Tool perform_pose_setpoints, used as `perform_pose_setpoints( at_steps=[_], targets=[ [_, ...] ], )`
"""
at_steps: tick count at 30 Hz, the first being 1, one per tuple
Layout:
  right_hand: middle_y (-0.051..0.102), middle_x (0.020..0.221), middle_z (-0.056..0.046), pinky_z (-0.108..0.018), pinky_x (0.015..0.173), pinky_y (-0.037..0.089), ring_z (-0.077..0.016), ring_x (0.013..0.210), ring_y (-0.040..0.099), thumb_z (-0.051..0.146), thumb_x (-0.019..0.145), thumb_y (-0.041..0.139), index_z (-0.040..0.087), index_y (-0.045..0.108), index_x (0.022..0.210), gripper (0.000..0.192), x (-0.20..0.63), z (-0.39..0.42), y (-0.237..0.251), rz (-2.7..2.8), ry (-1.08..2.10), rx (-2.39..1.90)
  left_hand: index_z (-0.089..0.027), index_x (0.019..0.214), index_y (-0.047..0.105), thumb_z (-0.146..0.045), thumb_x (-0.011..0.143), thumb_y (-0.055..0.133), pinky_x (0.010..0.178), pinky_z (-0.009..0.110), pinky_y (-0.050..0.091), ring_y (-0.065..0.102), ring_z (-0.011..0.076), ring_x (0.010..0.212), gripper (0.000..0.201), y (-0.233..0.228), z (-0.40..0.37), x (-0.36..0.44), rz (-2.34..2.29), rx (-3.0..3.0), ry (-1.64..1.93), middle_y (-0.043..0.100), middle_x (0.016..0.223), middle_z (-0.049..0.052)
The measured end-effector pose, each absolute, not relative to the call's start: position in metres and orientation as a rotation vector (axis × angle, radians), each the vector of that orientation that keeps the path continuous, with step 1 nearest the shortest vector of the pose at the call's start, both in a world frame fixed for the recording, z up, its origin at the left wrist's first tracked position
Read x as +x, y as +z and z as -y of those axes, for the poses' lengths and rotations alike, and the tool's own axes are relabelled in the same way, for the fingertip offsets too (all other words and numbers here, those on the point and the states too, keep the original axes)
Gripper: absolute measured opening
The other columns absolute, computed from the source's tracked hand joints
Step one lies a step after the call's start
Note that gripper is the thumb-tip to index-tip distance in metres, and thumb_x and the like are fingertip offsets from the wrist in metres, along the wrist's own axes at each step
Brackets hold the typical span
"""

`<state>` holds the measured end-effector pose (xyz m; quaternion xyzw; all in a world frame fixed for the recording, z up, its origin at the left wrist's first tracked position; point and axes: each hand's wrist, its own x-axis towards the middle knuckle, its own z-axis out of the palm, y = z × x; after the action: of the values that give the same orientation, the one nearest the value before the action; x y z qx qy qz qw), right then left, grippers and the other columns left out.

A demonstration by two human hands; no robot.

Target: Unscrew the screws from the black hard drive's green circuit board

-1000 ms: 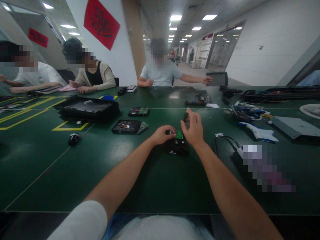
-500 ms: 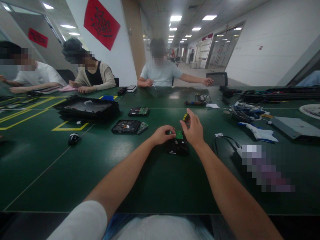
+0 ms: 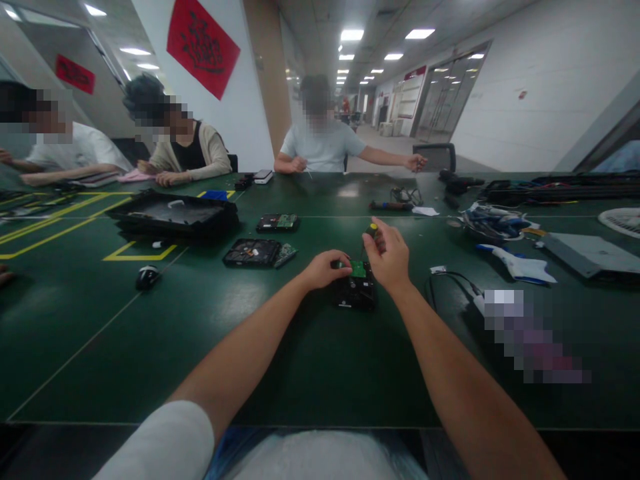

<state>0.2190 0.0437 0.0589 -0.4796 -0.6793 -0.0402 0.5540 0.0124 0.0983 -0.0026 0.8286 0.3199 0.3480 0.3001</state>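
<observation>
- A long dark-green desk (image 3: 280, 360) with yellow tape lines fills the view in a white-walled office hall; red paper hangings sit on the wall at about 11 o'clock.
- The right hand (image 3: 391, 260) has its fingers (image 3: 379, 235) pinched together around the yellow-and-black handle of a small screwdriver (image 3: 371, 231), held roughly upright, its shaft pointing down and slightly toward the left hand.
- Just below that hand, at about 7 o'clock from the fingers, lies the small black hard drive with a green circuit board on top (image 3: 356, 289); the screwdriver tip seems to meet the green board, though the contact itself is too small to make out.
- The drive's long axis runs from 6 to 12 o'clock, away from the body, with the green board at the far end.
- The left hand (image 3: 325, 268) rests on the drive's far left corner, fingers curled and pressed down on it, at 9 o'clock from the right hand; both hands are equally close to the drive.
- Both forearms reach straight out and converge over the drive, the right wrist lifted higher than the left.
- Further out: an opened black hard drive (image 3: 253, 253) at 10 o'clock, a black computer mouse (image 3: 147, 276) at 9 o'clock, a coiled black cable (image 3: 450, 283) at 3 o'clock.
- Three seated people work along the far edge.
</observation>
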Motion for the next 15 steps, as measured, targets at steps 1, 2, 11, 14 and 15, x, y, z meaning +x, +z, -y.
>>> perform_pose_setpoints(
  at_steps=[1, 2, 11, 14, 15],
  targets=[
    [0.069, 0.11, -0.009, -0.04, 0.079, 0.06, -0.0198, 0.078, 0.065, 0.047, 0.097, 0.061, 0.024, 0.063, 0.131, 0.041, 0.219, -0.044, 0.059, 1.58, -0.069, -1.136, -0.023, 0.095, 0.077, -0.034, 0.083, 0.078, 0.11, 0.043, 0.045, 0.067, 0.0244, 0.114, 0.016, -0.003, -0.098, 0.012, -0.855, 2.195, 0.922, 0.073, 0.12, 0.007],
    [0.07, 0.111, -0.009, -0.039, 0.076, 0.06, -0.0196, 0.078, 0.065, 0.048, 0.095, 0.063, 0.024, 0.065, 0.127, 0.04, 0.219, -0.045, 0.06, 1.556, -0.039, -1.138, -0.023, 0.095, 0.077, -0.034, 0.083, 0.078, 0.11, 0.043, 0.046, 0.067, 0.0247, 0.114, 0.016, -0.002, -0.098, 0.012, -0.86, 2.191, 0.922, 0.073, 0.12, 0.007],
    [0.075, 0.111, -0.007, -0.031, 0.063, 0.062, -0.021, 0.093, 0.072, 0.05, 0.079, 0.08, 0.023, 0.061, 0.11, 0.046, 0.216, -0.055, 0.055, 1.245, 0.604, -0.939, -0.023, 0.095, 0.077, -0.035, 0.083, 0.078, 0.111, 0.043, 0.045, 0.067, 0.0248, 0.115, 0.017, -0.001, -0.096, 0.012, -0.865, 2.17, 0.907, 0.072, 0.122, 0.007],
    [0.076, 0.106, -0.005, -0.032, 0.069, 0.065, -0.02, 0.093, 0.073, 0.048, 0.075, 0.085, 0.023, 0.061, 0.108, 0.048, 0.213, -0.056, 0.056, 1.158, 0.765, -0.842, -0.023, 0.096, 0.077, -0.034, 0.083, 0.078, 0.112, 0.044, 0.044, 0.067, 0.0247, 0.115, 0.017, -0.001, -0.096, 0.012, -0.857, 2.172, 0.909, 0.072, 0.122, 0.007],
    [0.076, 0.104, -0.004, -0.032, 0.071, 0.066, -0.0194, 0.094, 0.073, 0.048, 0.075, 0.085, 0.022, 0.062, 0.107, 0.046, 0.213, -0.056, 0.056, 1.139, 0.789, -0.831, -0.023, 0.096, 0.077, -0.034, 0.083, 0.078, 0.112, 0.044, 0.044, 0.066, 0.0247, 0.115, 0.017, -0.001, -0.096, 0.012, -0.855, 2.173, 0.912, 0.072, 0.122, 0.007]
  ],
)
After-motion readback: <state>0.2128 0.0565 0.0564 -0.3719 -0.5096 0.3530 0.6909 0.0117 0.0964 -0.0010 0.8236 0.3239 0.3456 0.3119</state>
